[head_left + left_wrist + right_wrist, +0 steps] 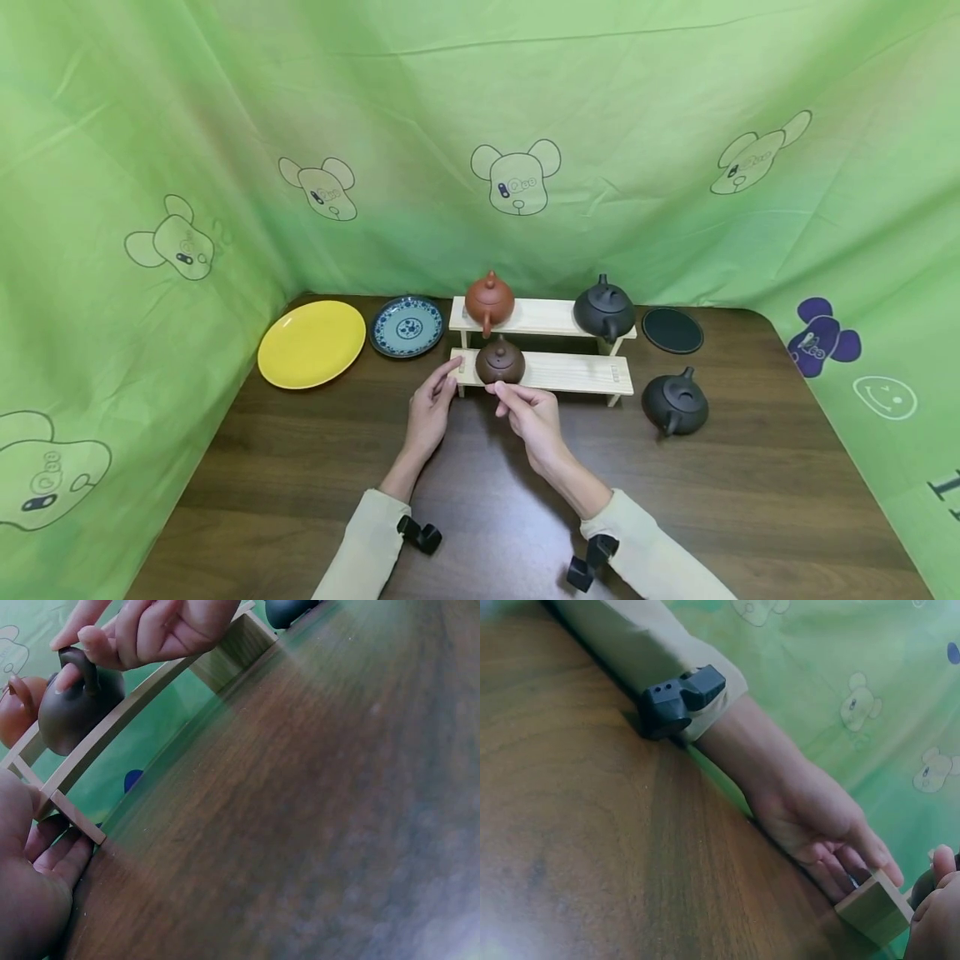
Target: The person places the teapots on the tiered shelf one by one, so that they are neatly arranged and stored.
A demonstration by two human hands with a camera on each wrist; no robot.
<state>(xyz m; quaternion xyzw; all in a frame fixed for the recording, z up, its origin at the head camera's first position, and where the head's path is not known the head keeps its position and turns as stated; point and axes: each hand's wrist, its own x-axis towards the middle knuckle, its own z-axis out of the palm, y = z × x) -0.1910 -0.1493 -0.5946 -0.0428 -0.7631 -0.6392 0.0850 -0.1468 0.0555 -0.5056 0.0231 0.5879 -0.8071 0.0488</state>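
A small dark brown teapot sits near the left end of the lower step of a pale two-step wooden stand. My right hand pinches its handle, which points toward me. My left hand holds the left end of that lower step, and the left wrist view has its fingers beside the end leg. On the upper step stand a reddish-brown teapot at the left and a black teapot at the right.
Another black teapot stands on the table right of the stand, in front of a dark round plate. A blue patterned plate and a larger yellow plate lie to the left. Green printed cloth surrounds the table.
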